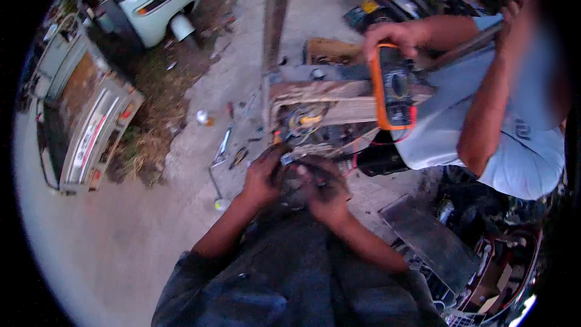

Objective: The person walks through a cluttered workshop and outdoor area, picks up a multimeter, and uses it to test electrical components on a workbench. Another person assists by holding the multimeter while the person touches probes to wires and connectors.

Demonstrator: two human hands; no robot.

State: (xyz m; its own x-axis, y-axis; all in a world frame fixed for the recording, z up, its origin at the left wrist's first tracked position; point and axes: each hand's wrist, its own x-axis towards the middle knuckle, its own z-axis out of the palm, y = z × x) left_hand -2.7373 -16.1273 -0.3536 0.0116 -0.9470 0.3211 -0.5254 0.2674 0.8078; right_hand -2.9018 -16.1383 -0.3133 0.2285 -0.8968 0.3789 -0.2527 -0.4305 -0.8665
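My left hand (264, 178) and my right hand (325, 190) are close together in front of my body, with fingers bent inward. Between their fingertips is a small item, partly pale, too blurred to name. Both hands look closed around it. Just beyond them stands a wooden workbench (357, 111) with a cluttered tray of parts (305, 118). To the right, another person's hand (387, 37) holds up an orange and black multimeter (396, 88). A red test lead (381, 142) curves from the meter down toward my right hand.
A post (275, 30) rises at the bench's left end. Tools (224, 144) lie scattered on the concrete. At left are a detached vehicle panel (91, 127) and a white vehicle front (160, 3). A dark flat panel (430, 242) and a bin of scrap (505, 272) sit lower right.
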